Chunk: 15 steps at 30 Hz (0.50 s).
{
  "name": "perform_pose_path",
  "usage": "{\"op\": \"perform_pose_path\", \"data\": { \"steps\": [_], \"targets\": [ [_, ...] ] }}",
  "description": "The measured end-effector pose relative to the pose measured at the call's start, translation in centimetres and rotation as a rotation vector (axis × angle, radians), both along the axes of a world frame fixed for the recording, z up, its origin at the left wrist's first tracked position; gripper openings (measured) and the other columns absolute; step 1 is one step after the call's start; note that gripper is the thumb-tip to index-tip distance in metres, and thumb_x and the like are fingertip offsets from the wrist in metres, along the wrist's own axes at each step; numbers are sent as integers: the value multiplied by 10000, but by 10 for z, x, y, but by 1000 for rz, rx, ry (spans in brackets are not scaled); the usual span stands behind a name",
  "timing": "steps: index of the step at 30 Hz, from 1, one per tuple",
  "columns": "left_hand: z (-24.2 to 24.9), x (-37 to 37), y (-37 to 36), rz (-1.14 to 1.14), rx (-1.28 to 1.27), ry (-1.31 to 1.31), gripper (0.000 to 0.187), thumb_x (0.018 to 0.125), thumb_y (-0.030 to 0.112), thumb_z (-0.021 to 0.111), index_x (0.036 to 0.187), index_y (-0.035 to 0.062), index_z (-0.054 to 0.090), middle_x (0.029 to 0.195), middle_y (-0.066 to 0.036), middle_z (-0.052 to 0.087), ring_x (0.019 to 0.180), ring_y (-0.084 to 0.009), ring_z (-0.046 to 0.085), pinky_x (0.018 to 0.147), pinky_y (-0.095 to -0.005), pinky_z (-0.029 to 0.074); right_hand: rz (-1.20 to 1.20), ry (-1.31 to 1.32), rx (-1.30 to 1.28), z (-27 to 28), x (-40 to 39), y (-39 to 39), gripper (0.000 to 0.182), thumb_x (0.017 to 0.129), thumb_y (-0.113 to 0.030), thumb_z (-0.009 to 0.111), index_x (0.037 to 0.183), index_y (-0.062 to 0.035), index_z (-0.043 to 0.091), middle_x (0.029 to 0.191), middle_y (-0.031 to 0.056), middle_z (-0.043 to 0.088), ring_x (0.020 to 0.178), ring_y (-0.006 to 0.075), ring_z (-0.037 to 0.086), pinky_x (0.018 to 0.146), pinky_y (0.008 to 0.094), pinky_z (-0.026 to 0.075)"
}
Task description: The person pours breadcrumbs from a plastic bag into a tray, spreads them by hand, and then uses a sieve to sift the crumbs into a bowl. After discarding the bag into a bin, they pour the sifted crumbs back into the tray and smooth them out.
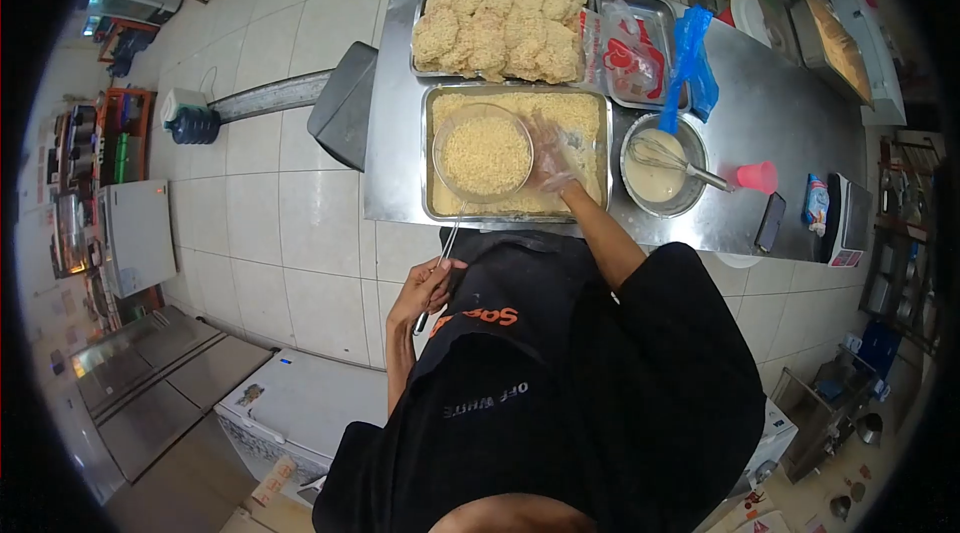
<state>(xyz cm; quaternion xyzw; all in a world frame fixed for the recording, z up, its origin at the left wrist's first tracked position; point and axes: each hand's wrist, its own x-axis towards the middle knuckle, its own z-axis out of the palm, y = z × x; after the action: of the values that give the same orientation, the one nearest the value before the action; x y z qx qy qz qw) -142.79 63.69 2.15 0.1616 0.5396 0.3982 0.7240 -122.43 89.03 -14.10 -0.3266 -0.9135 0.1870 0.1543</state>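
Note:
My left hand [428, 291] is closed around the handle of a round wire strainer [486, 153]. The strainer is full of pale yellow breadcrumbs and sits over a metal tray [607, 133] whose bottom is covered with the same crumbs. In a clear plastic glove, my right hand [552, 158] is on the crumbs just right of the strainer's rim. Its fingers look stretched out, though the fingertips are hard to make out. Behind this tray, a second tray holds several crumb-coated pieces [500, 25], packed close together.
Right of the crumb tray stands a metal bowl [640, 198] of pale batter with a whisk [690, 168] in it. Beyond are a tray [655, 13] with plastic bags, a blue bag [690, 53], a pink cup [757, 177], a phone [769, 223] and a scale [850, 218].

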Motion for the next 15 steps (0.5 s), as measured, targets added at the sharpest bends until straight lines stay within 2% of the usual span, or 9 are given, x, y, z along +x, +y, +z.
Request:
{"op": "perform_pose_path", "data": {
  "steps": [1, 3, 5, 7, 10, 12, 14, 15],
  "targets": [
    [0, 1, 0, 11, 2, -8, 339, 967, 298, 470, 1013, -8, 608, 488, 61, 311, 374, -12, 244, 347, -186, 192, -4, 30, 27, 1, -5, 0, 886, 722, -612, 584, 1404, -117, 312, 1454, 147, 273, 1357, 345, 194, 1115, 443, 127],
    [-4, 2, -2, 31, 26, -19, 337, 967, 294, 468, 1015, -10, 607, 489, 62, 310, 374, -15, 244, 348, -189, 197, 29, 424, -826, -51, -9, 4, 752, 755, -525, 576, 1347, -103, 382, 1404, 161, 335, 1282, 357, 318, 1064, 447, 250],
    [-4, 3, -4, 40, 30, -11, 336, 968, 291, 467, 1017, -11, 606, 491, 62, 307, 375, -18, 246, 349, -193, 201, 129, 358, -818, -63, -6, 16, 620, 781, -447, 565, 1277, -94, 447, 1333, 174, 401, 1202, 358, 416, 996, 446, 356],
    [0, 4, -8, 41, 9, 18, 335, 968, 290, 466, 1017, -11, 607, 496, 63, 301, 377, -21, 249, 349, -196, 206, 260, -143, 65, -57, 12, 35, 493, 800, -380, 550, 1195, -88, 505, 1240, 186, 473, 1117, 348, 490, 910, 441, 445],
    [-12, 3, -20, 27, 27, 50, 330, 967, 289, 469, 1019, -5, 609, 501, 63, 292, 379, -25, 255, 350, -199, 208, 97, -253, 110, -16, 31, 32, 416, 840, -299, 565, 1185, -70, 521, 1224, 152, 517, 1096, 289, 523, 929, 425, 434],
    [-20, 4, -23, 7, 10, 60, 329, 965, 295, 473, 1010, 0, 612, 504, 65, 289, 383, -24, 258, 350, -198, 211, -62, -89, -266, -40, 38, 48, 403, 829, -323, 576, 1157, -90, 551, 1220, 157, 518, 1092, 290, 525, 907, 424, 450],
    [-23, 5, -21, -16, -3, 55, 329, 963, 302, 477, 1003, 5, 612, 505, 67, 289, 384, -23, 261, 351, -197, 213, -182, -87, -400, -31, 37, 52, 417, 815, -355, 589, 1150, -108, 563, 1223, 157, 515, 1093, 289, 524, 899, 418, 457],
    [-24, 6, -17, -24, -10, 44, 331, 962, 307, 478, 1001, 6, 610, 505, 68, 290, 385, -23, 263, 351, -197, 215, -218, -169, -347, 13, 28, 48, 437, 807, -375, 596, 1157, -116, 560, 1227, 154, 512, 1097, 287, 523, 901, 413, 456]
  ]
}}
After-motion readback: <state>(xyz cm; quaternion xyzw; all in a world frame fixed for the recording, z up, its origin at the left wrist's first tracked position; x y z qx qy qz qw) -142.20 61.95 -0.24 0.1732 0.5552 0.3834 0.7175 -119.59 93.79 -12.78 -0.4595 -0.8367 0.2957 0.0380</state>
